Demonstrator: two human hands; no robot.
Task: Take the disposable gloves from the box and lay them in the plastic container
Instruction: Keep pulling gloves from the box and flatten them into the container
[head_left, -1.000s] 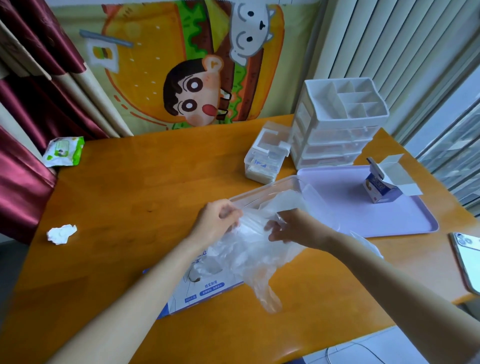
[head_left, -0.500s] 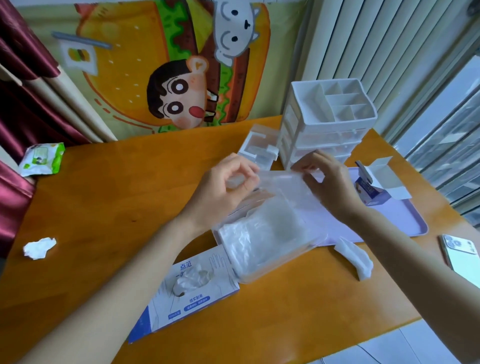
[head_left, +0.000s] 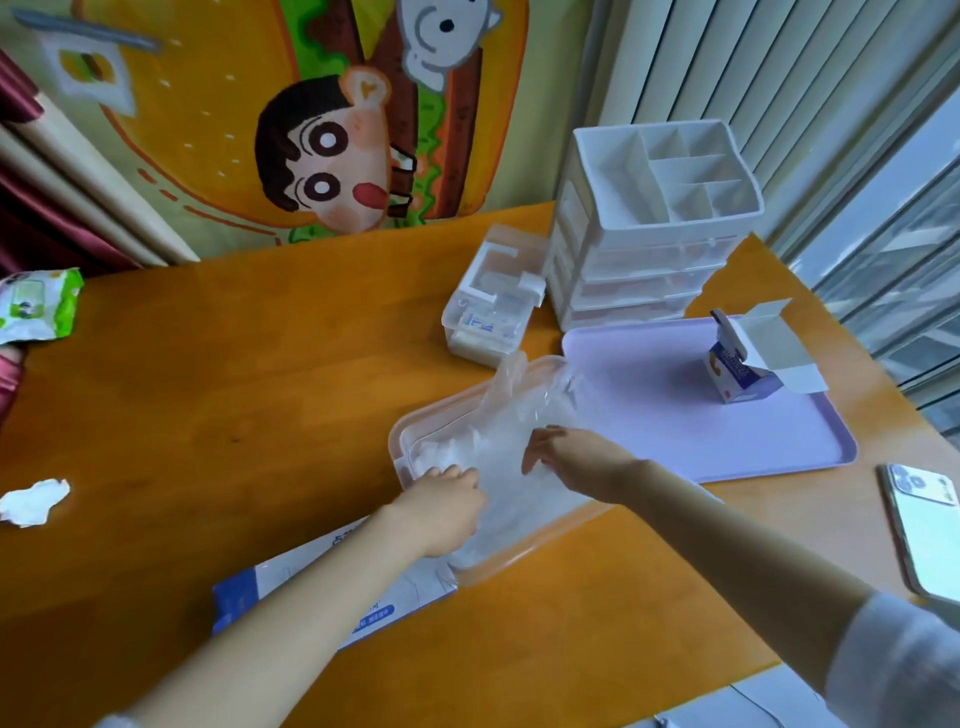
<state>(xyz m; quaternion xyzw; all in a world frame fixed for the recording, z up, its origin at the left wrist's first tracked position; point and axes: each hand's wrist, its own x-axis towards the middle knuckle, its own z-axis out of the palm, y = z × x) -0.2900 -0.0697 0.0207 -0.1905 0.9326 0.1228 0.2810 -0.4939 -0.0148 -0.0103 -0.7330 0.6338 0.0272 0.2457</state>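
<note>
A clear plastic container (head_left: 406, 435) with a pinkish rim lies on the orange table, left of a purple tray. A pile of thin translucent disposable gloves (head_left: 511, 410) fills it, and one end sticks up over the far rim. My left hand (head_left: 441, 506) is at the container's near left corner with its fingers curled down into the gloves. My right hand (head_left: 576, 462) holds the gloves from the right, fingertips on the film. The flat blue and white glove box (head_left: 410, 597) lies in front of the container, partly under my left forearm.
The purple tray (head_left: 675, 462) holds a small open carton (head_left: 743, 374). Behind stand a white drawer organiser (head_left: 649, 249) and a small clear box (head_left: 488, 317). A phone (head_left: 930, 535) lies at the right edge, with a crumpled tissue (head_left: 34, 501) and a wipes pack (head_left: 36, 306) far left.
Both hands lifted a glove off the box, carried it over the container and have come down with it onto the pile inside. The camera has swung a little.
</note>
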